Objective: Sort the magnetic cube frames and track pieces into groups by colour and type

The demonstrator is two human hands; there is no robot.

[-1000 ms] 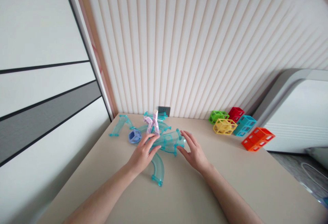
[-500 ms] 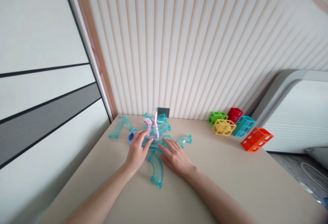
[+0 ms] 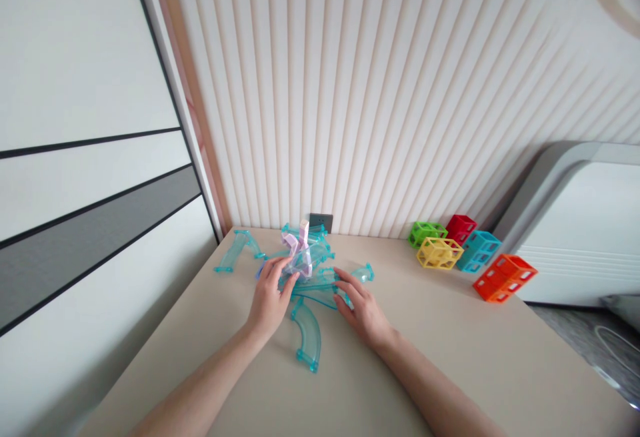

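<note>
A pile of clear teal track pieces lies near the wall, with pale purple pieces standing among them. My left hand is at the pile's left front, its fingers curved and apart against the pieces; whether it grips one is hard to make out. My right hand is at the pile's right side, fingers spread, touching or just beside the teal pieces, with nothing seen held. In front of the pile, between the hands, lies a curved teal piece. Another curved piece shows behind my right hand.
At the right stand open-framed blocks: green, yellow, dark red, blue and orange. More teal pieces lie at the table's left back corner. A black socket is on the ribbed wall.
My right hand has moved a little to the right, uncovering more of the teal pieces between the hands. The left hand has barely moved. The view has shifted slightly.
</note>
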